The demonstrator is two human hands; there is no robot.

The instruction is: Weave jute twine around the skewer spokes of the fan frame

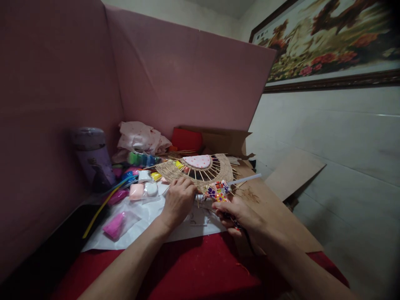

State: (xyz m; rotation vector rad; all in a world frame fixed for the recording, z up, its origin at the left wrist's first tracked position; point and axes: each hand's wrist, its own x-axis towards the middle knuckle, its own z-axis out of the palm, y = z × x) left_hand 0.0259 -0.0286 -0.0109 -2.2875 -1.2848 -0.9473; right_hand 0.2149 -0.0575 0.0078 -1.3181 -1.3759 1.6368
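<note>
A fan-shaped piece of woven twine and thin sticks is raised over the table, with a spotted pale half-disc at its centre. My left hand is closed on its lower edge, fingers curled over the twine. In my right hand is a flower-patterned hot glue gun, close against the fan's lower right edge. A translucent glue stick juts from the gun's back end toward the right. The nozzle tip and trigger cannot be made out clearly.
Bags of coloured clay and a pink packet lie left on white paper. A purple tumbler stands behind them. Cardboard covers the right side; pink panels rise behind. Red cloth lines the front.
</note>
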